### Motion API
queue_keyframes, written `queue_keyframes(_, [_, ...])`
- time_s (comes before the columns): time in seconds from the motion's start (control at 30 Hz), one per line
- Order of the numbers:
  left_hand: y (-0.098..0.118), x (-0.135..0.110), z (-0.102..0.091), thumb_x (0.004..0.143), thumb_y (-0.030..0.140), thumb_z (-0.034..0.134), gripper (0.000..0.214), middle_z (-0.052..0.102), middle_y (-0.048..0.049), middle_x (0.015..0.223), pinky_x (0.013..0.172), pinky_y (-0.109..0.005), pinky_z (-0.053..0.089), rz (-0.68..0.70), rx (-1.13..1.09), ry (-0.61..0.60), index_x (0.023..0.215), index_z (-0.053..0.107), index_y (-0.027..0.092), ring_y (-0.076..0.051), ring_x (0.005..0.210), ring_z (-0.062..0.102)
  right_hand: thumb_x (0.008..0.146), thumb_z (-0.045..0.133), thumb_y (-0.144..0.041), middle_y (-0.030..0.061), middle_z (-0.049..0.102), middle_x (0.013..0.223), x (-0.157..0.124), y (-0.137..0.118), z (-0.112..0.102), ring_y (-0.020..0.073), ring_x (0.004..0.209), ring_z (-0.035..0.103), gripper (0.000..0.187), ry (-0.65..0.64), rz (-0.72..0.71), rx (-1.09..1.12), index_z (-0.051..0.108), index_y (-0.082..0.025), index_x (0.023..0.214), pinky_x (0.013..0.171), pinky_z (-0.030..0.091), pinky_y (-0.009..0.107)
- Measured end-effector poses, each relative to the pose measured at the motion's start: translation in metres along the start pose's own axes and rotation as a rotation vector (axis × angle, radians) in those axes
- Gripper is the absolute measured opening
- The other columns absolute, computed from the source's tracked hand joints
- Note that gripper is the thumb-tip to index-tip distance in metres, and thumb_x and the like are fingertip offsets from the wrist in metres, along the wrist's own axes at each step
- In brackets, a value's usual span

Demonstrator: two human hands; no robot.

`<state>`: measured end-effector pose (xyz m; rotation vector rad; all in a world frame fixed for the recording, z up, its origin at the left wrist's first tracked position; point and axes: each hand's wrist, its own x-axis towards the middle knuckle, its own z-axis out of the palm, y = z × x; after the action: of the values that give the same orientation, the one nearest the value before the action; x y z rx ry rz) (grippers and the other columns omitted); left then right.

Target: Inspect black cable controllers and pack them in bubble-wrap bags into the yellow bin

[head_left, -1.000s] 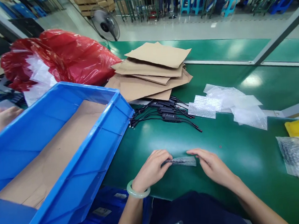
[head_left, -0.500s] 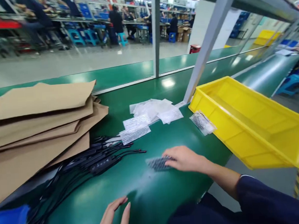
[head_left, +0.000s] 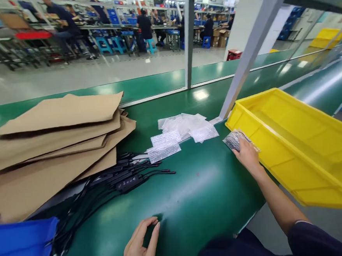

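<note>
Right hand (head_left: 247,154): grasps bubble-wrapped packet (head_left: 232,140) just beside yellow bin (head_left: 284,163), near the table's right edge. Left hand (head_left: 138,249): released, fingers loosely curled. Table (head_left: 191,214): green surface, stretches between both hands. Beyond: black cables (head_left: 130,183), bubble-wrap sheets (head_left: 185,127). Left: stacked brown sheets (head_left: 61,116), uneven edges; blue bin (head_left: 21,247), cut by view.

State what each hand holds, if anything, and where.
Left hand: nothing. Right hand: over the near edge of a bubble-wrap packet; whether it grips cannot be told.
</note>
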<state>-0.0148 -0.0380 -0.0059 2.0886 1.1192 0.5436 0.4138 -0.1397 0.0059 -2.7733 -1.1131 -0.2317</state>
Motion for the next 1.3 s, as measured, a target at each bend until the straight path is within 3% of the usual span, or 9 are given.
queue_keyframes(0.17, [0.001,0.006,-0.035,0.087,0.043,0.05,0.026,0.069,-0.0052,0.086,0.071,-0.027,0.053,0.068,0.127,0.182,0.088,0.063,0.02,-0.019,0.078,0.066,0.081,0.057,-0.03,0.0254,0.055,0.107,-0.001,0.01,0.009,0.0385,0.096,0.053,0.06,0.181,-0.079,-0.155,0.039,-0.001,0.131,0.081,0.043,0.049])
queue_keyframes(0.3, [0.0,0.016,-0.063,0.088,0.037,0.049,0.021,0.067,-0.0048,0.086,0.076,-0.029,0.051,0.047,0.175,0.322,0.089,0.06,0.019,-0.019,0.081,0.064,0.085,0.048,-0.037,0.0268,0.05,0.117,0.006,-0.014,0.013,0.0397,0.107,0.048,0.058,0.325,-0.285,0.027,0.042,0.0,0.129,0.09,0.041,0.051])
queue_keyframes(0.47, [-0.015,0.024,-0.068,0.088,0.031,0.049,0.017,0.065,-0.0038,0.085,0.077,-0.029,0.049,0.002,0.098,0.534,0.088,0.06,0.018,-0.017,0.081,0.062,0.093,0.041,-0.036,0.018,0.055,0.117,-0.013,-0.128,0.0,0.0323,0.107,0.052,0.041,0.197,-0.717,0.437,0.046,-0.013,0.127,0.092,0.044,0.047])
queue_keyframes(0.57, [-0.026,0.025,-0.058,0.089,0.027,0.049,0.015,0.064,-0.0034,0.083,0.076,-0.028,0.048,-0.032,0.013,0.593,0.086,0.06,0.017,-0.017,0.079,0.061,0.096,0.041,-0.031,0.0126,0.057,0.118,-0.038,-0.207,-0.001,0.0262,0.11,0.051,0.033,0.04,-1.004,0.485,0.047,-0.016,0.124,0.095,0.045,0.039])
queue_keyframes(0.77, [-0.024,0.019,-0.05,0.088,0.018,0.047,0.015,0.064,-0.0031,0.077,0.07,-0.027,0.047,-0.019,0.003,0.599,0.081,0.06,0.018,-0.016,0.075,0.06,0.094,0.037,-0.021,0.0141,0.059,0.097,-0.069,-0.301,0.024,0.0289,0.086,0.056,0.023,0.078,-1.232,0.492,0.057,-0.015,0.103,0.077,0.052,0.043])
queue_keyframes(0.9, [-0.019,0.02,-0.048,0.086,0.013,0.048,0.013,0.063,-0.0046,0.079,0.072,-0.03,0.047,-0.034,0.016,0.593,0.08,0.059,0.018,-0.018,0.078,0.058,0.094,0.032,-0.02,0.0128,0.059,0.084,-0.069,-0.313,0.047,0.0279,0.073,0.055,0.025,0.178,-1.292,0.555,0.056,-0.016,0.093,0.066,0.051,0.043])
queue_keyframes(1.03, [-0.014,0.018,-0.042,0.081,0.015,0.055,0.023,0.063,-0.0113,0.102,0.086,-0.038,0.046,0.026,0.022,0.581,0.103,0.058,0.016,-0.025,0.097,0.056,0.097,0.033,-0.026,0.0095,0.061,0.088,-0.071,-0.303,0.054,0.0243,0.08,0.06,0.023,0.07,-1.369,0.657,0.055,-0.018,0.099,0.072,0.052,0.037])
queue_keyframes(1.17, [-0.013,0.014,-0.036,0.08,0.025,0.059,0.045,0.06,-0.0154,0.116,0.095,-0.041,0.041,0.122,-0.033,0.392,0.123,0.051,0.016,-0.03,0.109,0.054,0.095,0.038,-0.025,0.0055,0.063,0.087,-0.082,-0.296,0.023,0.0204,0.075,0.062,0.02,-0.198,-1.52,0.694,0.057,-0.023,0.101,0.065,0.054,0.029])
queue_keyframes(1.3, [-0.018,0.013,-0.035,0.084,0.03,0.054,0.021,0.069,-0.0076,0.082,0.072,-0.03,0.046,-0.008,-0.126,0.176,0.097,0.065,0.019,-0.024,0.078,0.064,0.093,0.041,-0.024,0.0037,0.066,0.086,-0.083,-0.3,-0.017,0.02,0.073,0.065,0.021,-0.275,-1.604,0.717,0.061,-0.026,0.099,0.064,0.055,0.027])
